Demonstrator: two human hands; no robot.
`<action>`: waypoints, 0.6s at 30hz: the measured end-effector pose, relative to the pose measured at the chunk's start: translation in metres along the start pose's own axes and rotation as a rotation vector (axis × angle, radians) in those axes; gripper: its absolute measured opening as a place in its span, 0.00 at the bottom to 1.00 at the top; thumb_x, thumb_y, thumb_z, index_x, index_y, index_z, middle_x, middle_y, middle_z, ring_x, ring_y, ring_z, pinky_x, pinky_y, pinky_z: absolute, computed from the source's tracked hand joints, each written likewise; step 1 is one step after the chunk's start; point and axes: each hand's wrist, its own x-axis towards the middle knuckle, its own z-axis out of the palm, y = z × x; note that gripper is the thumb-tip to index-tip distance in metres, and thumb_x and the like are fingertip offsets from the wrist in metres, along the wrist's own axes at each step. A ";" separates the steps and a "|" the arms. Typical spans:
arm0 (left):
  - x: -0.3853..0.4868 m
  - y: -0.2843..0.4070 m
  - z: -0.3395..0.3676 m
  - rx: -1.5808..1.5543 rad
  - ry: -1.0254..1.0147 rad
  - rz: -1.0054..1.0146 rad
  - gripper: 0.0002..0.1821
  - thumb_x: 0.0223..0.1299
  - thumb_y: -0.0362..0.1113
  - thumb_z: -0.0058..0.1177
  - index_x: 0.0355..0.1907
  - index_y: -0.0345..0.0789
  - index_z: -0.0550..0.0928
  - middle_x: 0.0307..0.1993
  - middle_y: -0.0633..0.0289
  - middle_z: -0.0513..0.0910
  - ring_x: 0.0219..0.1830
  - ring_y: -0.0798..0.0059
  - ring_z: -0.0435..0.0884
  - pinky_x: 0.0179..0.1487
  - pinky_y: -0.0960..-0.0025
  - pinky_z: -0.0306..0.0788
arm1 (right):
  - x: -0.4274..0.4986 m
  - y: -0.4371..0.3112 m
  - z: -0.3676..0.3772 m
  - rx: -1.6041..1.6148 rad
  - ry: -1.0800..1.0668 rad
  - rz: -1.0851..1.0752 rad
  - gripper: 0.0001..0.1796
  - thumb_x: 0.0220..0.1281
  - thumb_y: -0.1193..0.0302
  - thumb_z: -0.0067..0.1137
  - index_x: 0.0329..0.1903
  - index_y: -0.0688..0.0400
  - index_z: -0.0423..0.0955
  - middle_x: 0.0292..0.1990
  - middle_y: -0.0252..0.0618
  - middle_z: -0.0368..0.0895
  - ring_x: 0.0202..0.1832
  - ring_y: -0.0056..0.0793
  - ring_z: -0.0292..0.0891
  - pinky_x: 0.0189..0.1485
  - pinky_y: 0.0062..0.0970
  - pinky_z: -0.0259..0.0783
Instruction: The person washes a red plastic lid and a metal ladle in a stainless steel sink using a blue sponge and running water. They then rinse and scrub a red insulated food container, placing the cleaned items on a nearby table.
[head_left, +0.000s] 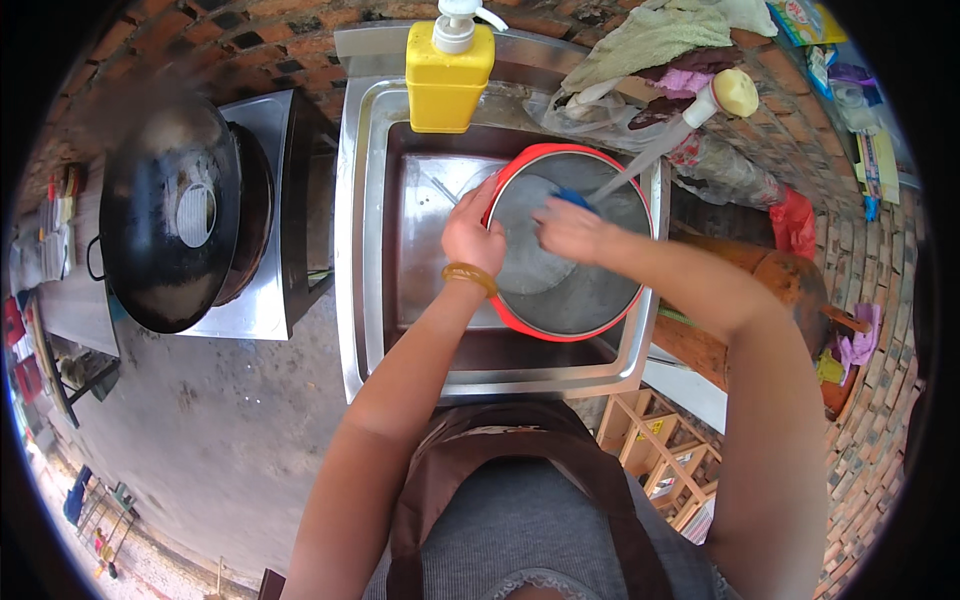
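Observation:
A round red-rimmed vessel (607, 300) with a grey inside rests at the right part of the stainless steel sink (420, 247). My left hand (474, 232) grips its left rim, thumb towards the inside and fingers along the red edge. Over the vessel's inside is my right hand (568, 229), blurred, with a blue scrubber or cloth (574, 198) in its fingers. Water (637, 166) streams down from a tap with a yellow head (733, 94) into the vessel. Whether water stands in the vessel, I cannot tell.
A yellow pump bottle (450, 79) stands at the sink's back edge. Cloths (652, 41) and plastic bags hang by the tap. Left of the sink, a big black wok (169, 225) leans on a steel stove (259, 300). A rusty gas cylinder (787, 292) lies right.

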 end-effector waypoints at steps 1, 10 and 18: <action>0.000 0.000 -0.001 0.011 0.002 0.012 0.32 0.45 0.19 0.48 0.57 0.44 0.79 0.51 0.58 0.80 0.52 0.56 0.78 0.54 0.62 0.73 | 0.019 0.014 -0.003 -0.121 0.166 -0.065 0.05 0.45 0.70 0.55 0.25 0.54 0.80 0.36 0.36 0.80 0.49 0.35 0.75 0.55 0.34 0.69; -0.006 0.002 0.003 -0.024 0.054 -0.082 0.30 0.46 0.20 0.48 0.56 0.44 0.80 0.52 0.59 0.81 0.54 0.59 0.79 0.57 0.62 0.73 | -0.111 -0.020 0.010 -0.058 -0.052 0.539 0.15 0.54 0.69 0.51 0.42 0.58 0.81 0.51 0.40 0.75 0.54 0.36 0.66 0.51 0.38 0.66; -0.007 0.002 0.008 0.010 0.120 -0.045 0.28 0.48 0.21 0.49 0.54 0.43 0.82 0.48 0.56 0.83 0.47 0.59 0.82 0.51 0.64 0.75 | 0.013 -0.148 -0.004 1.678 0.450 0.752 0.23 0.58 0.69 0.45 0.56 0.58 0.75 0.56 0.55 0.75 0.61 0.52 0.68 0.65 0.42 0.63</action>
